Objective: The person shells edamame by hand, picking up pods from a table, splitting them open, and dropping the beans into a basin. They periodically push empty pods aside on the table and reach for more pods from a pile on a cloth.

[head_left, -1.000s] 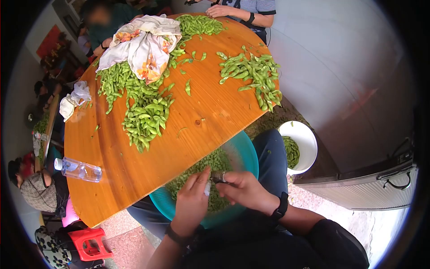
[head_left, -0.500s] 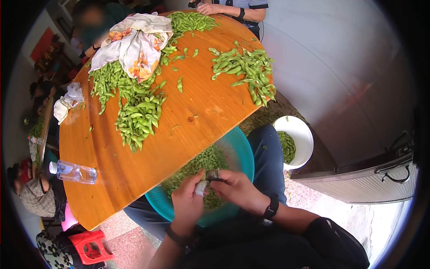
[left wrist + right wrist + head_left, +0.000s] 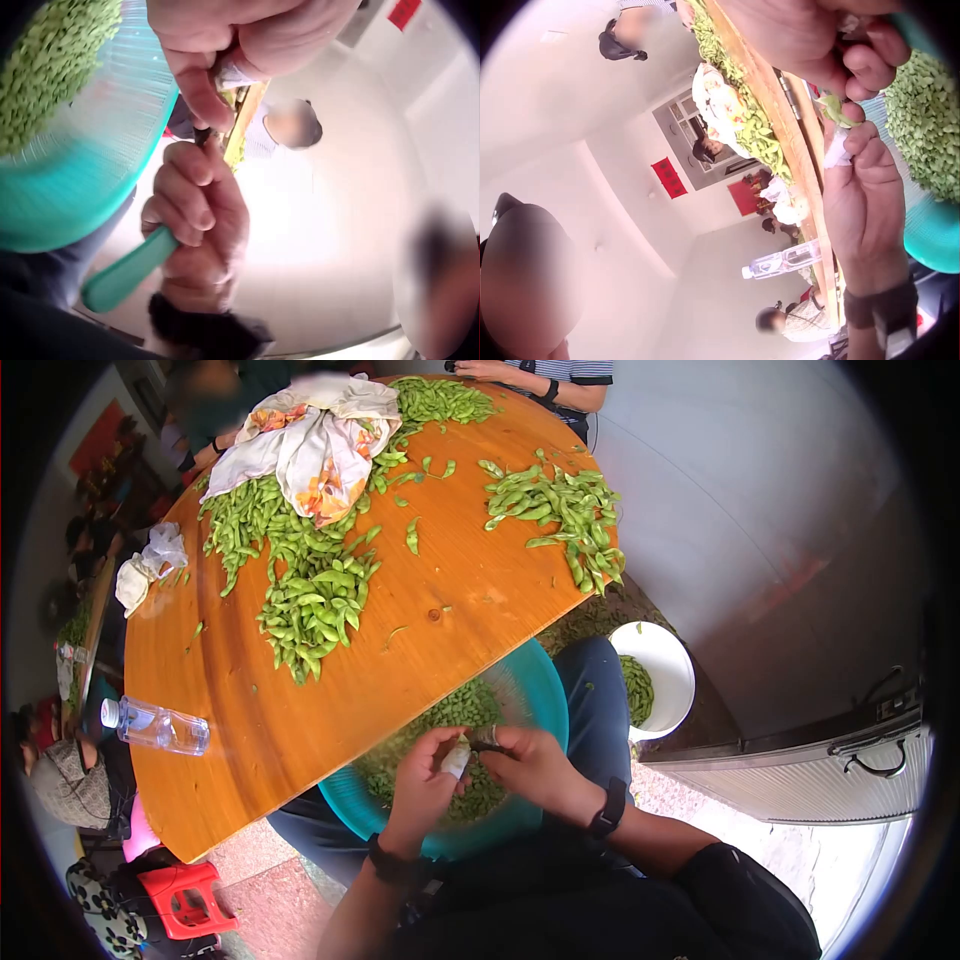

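Both hands meet over a teal basket (image 3: 555, 695) of shelled green beans (image 3: 475, 705). The left hand (image 3: 420, 790) pinches a green pod (image 3: 838, 112), with white wrapping (image 3: 838, 148) round its thumb. Close to those fingertips, the right hand (image 3: 545, 772) has its fingers curled round a green handle (image 3: 127, 270) in the left wrist view. A small dark piece (image 3: 202, 135) shows between the two hands; what it is I cannot tell.
Unshelled pods (image 3: 315, 605) lie in piles on the wooden table (image 3: 420, 660), beside a floral cloth (image 3: 325, 445) and a clear bottle (image 3: 160, 728). A white bucket (image 3: 675, 680) stands right of the knee. Other people sit around.
The hands stay close together over the basket while the fingers shift a little. The left hand's wrapped thumb is turned differently. The head view has moved slightly.
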The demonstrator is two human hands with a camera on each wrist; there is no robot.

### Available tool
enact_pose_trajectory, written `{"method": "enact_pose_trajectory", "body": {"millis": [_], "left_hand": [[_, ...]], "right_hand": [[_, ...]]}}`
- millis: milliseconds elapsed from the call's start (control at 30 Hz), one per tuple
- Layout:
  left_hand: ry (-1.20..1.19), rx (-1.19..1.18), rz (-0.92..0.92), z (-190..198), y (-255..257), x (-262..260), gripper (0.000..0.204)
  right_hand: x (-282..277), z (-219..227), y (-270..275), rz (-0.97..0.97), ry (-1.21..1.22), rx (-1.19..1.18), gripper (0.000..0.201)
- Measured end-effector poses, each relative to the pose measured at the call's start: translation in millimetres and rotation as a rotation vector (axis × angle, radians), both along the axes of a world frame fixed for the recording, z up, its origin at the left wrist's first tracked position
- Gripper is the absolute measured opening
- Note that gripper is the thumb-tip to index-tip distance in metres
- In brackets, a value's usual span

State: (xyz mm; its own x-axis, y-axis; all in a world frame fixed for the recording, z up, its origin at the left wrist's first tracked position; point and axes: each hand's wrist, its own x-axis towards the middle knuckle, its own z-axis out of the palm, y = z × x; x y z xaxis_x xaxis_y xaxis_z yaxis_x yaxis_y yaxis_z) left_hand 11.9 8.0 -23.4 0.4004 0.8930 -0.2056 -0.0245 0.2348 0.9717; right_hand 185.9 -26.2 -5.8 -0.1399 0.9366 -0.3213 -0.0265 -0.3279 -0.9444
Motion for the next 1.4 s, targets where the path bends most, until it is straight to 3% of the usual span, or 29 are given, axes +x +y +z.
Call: {"method": "enact_pose_trajectory", "body": {"millis": [100, 167, 233, 367, 467, 600, 633, 700, 733, 800, 833, 900, 1033, 1133, 1267, 1367, 1400], "left_hand": [[0.175, 0.105, -0.055, 8.8, -2.0, 3.7, 0.027], [0.152, 0.077, -0.061, 6.5, -0.6, 1.4, 0.026], [-0.042, -0.089, -0.055, 5.9, 0.6, -1.4, 0.025], [-0.11, -0.143, 0.009, 4.1, 0.4, 1.9, 0.026], [0.217, 0.19, -0.004, 1.6, -2.8, 7.3, 0.03], [0.454, 0.254, 0.003, 18.3, -3.1, 14.8, 0.025], [0.456, 0.261, 0.012, 7.9, -2.1, 11.8, 0.025], [0.534, 0.669, -0.076, -22.1, 1.5, 0.9, 0.022], [0.54, 0.676, -0.077, -11.3, 4.1, -3.3, 0.022], [0.641, 1.103, -0.091, 20.3, 3.5, -13.7, 0.019], [0.646, 1.109, -0.088, 41.8, 2.8, -17.7, 0.019], [0.78, 0.66, 0.148, 79.8, 6.8, -25.9, 0.016], [1.032, 0.684, 0.524, 97.8, 63.3, -42.1, 0.016], [1.236, 0.65, 0.555, 79.5, 98.3, -52.0, 0.018], [1.252, 0.698, 0.55, 73.2, 100.6, -53.0, 0.017], [1.056, 0.859, 0.546, 70.9, 88.5, -51.3, 0.015], [0.879, 0.573, 0.493, 78.3, 78.1, -45.6, 0.013]], "right_hand": [[-7.7, 2.3, -2.4, -0.037, -0.108, 0.173, 0.013], [-11.9, 8.6, -4.6, -0.106, -0.071, 0.254, 0.013], [-12.6, 11.7, -6.5, -0.097, -0.077, 0.213, 0.012], [-10.7, 0.5, -9.7, -0.091, -0.101, 0.21, 0.013], [-10.5, 4.3, -12.1, -0.116, -0.093, 0.252, 0.013], [-7.7, -4.3, -16.5, -0.163, -0.083, 0.249, 0.014], [-5.6, -7.6, -16.9, -0.203, -0.061, 0.237, 0.015], [8.1, 5.6, -16.0, -0.274, -0.129, 0.293, 0.012], [18.8, 8.0, -14.1, -0.358, -0.245, 0.379, 0.008], [58.6, 7.2, -15.7, -0.485, -0.523, 0.481, 0.003], [81.4, 5.5, -19.1, -0.526, -0.685, 0.495, 0.006], [113.7, 2.2, -25.6, -0.594, -0.715, 0.361, 0.008], [125.7, 5.5, -30.9, -0.649, -0.739, 0.353, 0.011], [115.6, 10.0, -30.0, -0.586, -0.703, 0.401, 0.01], [113.8, -7.8, -31.5, -0.548, -0.728, 0.405, 0.013], [97.9, 12.1, -21.9, -0.352, -0.683, 0.369, 0.012], [88.9, 17.5, -16.0, -0.313, -0.548, 0.379, 0.011]]}}
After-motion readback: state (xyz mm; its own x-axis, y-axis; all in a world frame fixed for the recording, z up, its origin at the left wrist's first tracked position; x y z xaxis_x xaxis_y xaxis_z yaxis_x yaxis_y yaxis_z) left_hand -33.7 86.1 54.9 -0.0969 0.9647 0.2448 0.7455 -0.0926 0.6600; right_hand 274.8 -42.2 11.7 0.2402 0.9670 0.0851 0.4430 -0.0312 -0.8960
